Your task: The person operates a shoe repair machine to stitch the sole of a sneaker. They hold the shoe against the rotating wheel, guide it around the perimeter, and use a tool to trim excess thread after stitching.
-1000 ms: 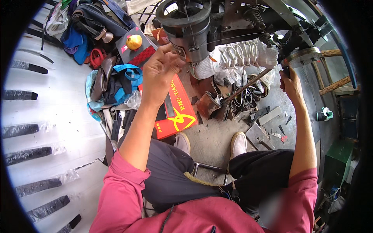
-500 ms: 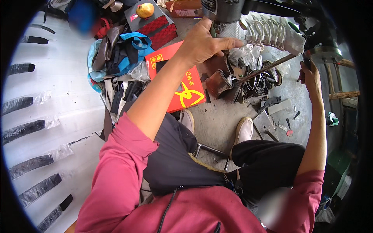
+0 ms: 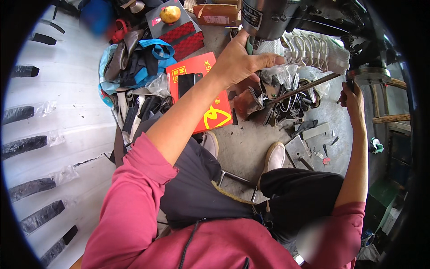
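A white lace-up sneaker [image 3: 309,50] lies sideways under the dark metal head of a sewing machine [image 3: 268,18] at the top. My left hand [image 3: 242,62] is closed on the sneaker's left end, its thumb stretched along the near side; the other fingers are partly hidden beneath the machine head. At the right, my right hand [image 3: 353,101] is wrapped around a dark crank handle [image 3: 350,84] just below the machine's round metal wheel [image 3: 369,75]. The machine's needle area is hidden from me.
Below my left forearm lies a red box [image 3: 197,62] with a black phone [image 3: 187,84] on it. A blue bag [image 3: 156,49], a fruit [image 3: 170,15] and a brown carton [image 3: 217,15] are farther left. Scraps, cords and a wooden stick [image 3: 309,87] lie beneath the sneaker.
The whole view has shifted slightly. My left hand stays on the sneaker under the machine head, and my right hand stays at the crank handle, a little lower in the picture.
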`<state>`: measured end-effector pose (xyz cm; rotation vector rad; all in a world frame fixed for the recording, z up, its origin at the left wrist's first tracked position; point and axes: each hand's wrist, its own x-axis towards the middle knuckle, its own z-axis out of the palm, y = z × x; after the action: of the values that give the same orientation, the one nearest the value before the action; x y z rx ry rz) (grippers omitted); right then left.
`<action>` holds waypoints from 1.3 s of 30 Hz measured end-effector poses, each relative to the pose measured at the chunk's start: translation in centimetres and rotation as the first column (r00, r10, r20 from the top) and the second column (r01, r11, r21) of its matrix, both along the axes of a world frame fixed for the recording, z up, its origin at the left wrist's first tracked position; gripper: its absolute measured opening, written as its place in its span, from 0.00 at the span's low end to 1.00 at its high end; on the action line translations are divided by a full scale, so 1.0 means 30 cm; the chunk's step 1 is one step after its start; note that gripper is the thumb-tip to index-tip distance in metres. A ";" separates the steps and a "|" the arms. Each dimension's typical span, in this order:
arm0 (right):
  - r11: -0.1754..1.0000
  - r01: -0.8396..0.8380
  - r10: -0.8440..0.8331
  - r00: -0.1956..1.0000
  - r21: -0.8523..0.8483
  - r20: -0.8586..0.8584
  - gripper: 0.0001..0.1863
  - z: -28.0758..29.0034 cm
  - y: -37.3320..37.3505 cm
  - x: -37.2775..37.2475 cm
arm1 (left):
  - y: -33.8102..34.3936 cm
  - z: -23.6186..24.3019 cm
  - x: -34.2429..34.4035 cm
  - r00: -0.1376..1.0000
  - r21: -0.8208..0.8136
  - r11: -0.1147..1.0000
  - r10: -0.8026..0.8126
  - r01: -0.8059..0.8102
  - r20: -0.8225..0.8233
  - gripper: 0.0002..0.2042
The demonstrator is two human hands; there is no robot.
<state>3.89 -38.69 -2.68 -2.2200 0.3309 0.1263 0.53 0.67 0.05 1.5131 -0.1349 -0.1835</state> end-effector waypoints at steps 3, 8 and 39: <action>0.999 -0.002 0.002 1.000 -0.034 0.004 0.12 0.000 0.000 -0.003 | 0.002 -0.003 0.004 1.000 0.005 1.000 -0.016 0.016 0.015 0.42; 0.998 0.015 -0.015 1.000 0.053 -0.001 0.11 0.008 0.008 -0.005 | 0.002 -0.013 0.007 0.999 -0.037 0.998 -0.040 0.040 -0.001 0.41; 0.988 0.051 -0.059 0.997 -0.148 -0.054 0.12 -0.063 -0.314 0.113 | 0.007 -0.053 -0.008 0.980 0.198 0.976 0.049 -0.089 0.195 0.49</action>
<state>7.27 -48.10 -4.57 -2.3532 0.4461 0.1409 0.28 0.89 -1.54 1.7386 -0.2202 0.0040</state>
